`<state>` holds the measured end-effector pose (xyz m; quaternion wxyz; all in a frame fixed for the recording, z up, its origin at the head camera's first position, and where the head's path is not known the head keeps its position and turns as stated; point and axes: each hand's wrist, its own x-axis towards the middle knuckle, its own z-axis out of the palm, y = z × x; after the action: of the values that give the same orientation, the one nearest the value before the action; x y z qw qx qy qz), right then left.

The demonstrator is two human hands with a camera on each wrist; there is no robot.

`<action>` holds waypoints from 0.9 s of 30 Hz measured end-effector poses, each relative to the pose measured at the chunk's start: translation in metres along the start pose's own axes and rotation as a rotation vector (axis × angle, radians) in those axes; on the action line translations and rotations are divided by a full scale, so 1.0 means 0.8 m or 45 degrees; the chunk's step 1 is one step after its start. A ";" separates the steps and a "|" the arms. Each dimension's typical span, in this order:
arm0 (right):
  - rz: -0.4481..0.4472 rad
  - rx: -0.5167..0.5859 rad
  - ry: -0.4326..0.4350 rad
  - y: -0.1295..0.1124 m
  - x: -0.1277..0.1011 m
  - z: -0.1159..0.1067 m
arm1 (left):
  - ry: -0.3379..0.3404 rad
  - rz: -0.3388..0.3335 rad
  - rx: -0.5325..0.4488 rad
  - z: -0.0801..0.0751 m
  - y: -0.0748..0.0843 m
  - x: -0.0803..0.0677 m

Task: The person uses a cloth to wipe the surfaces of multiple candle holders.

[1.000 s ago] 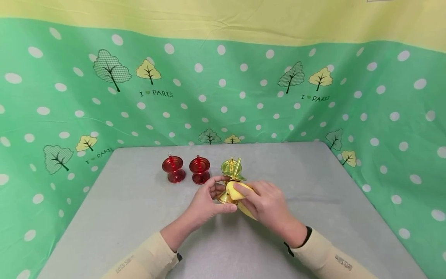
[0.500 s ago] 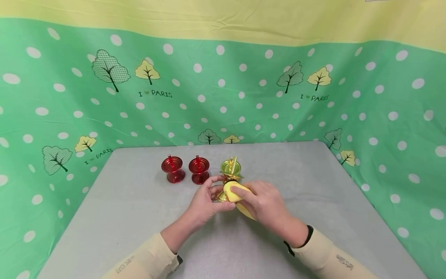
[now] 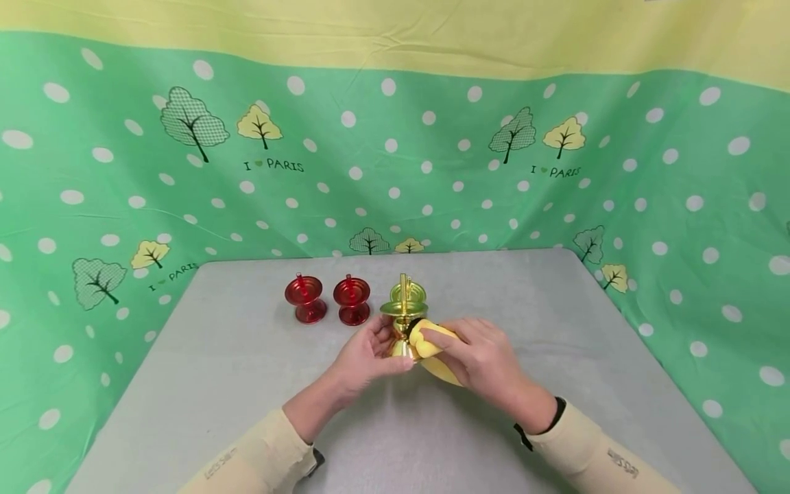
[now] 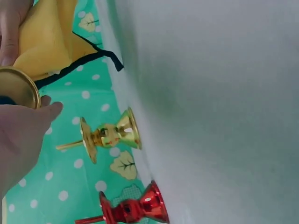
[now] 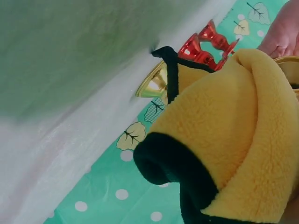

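On the grey table, head view: my left hand grips the gold candlestick, now upright rather than tilted, while my right hand pinches the yellow cloth, slid down onto its stem. Left wrist: another gold candlestick stands behind. Right wrist: cloth fills it.

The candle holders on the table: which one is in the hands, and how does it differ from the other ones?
The gold candle holder nearest the person: the left hand holds it while the right hand presses a yellow cloth on it. The second gold holder and two red ones stand untouched.
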<state>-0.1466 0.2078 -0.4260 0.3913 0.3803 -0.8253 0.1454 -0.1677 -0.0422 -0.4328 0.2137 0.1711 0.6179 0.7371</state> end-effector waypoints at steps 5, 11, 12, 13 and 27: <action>-0.026 -0.026 0.020 -0.002 0.000 0.001 | 0.119 -0.032 -0.014 0.007 -0.001 0.004; -0.045 0.013 0.010 -0.007 -0.001 0.002 | 0.196 -0.007 0.020 0.002 0.000 0.002; -0.034 0.025 0.007 -0.007 -0.001 0.002 | 0.211 -0.001 0.047 0.000 0.001 0.002; -0.019 0.038 0.003 -0.006 -0.001 0.003 | 0.223 0.001 0.078 -0.001 0.001 0.001; 0.095 0.118 -0.029 0.008 -0.009 0.010 | 0.072 0.037 0.303 -0.008 0.005 -0.003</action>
<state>-0.1527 0.2116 -0.4365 0.3582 0.3687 -0.8357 0.1934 -0.1695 -0.0495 -0.4302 0.1637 0.1834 0.7042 0.6660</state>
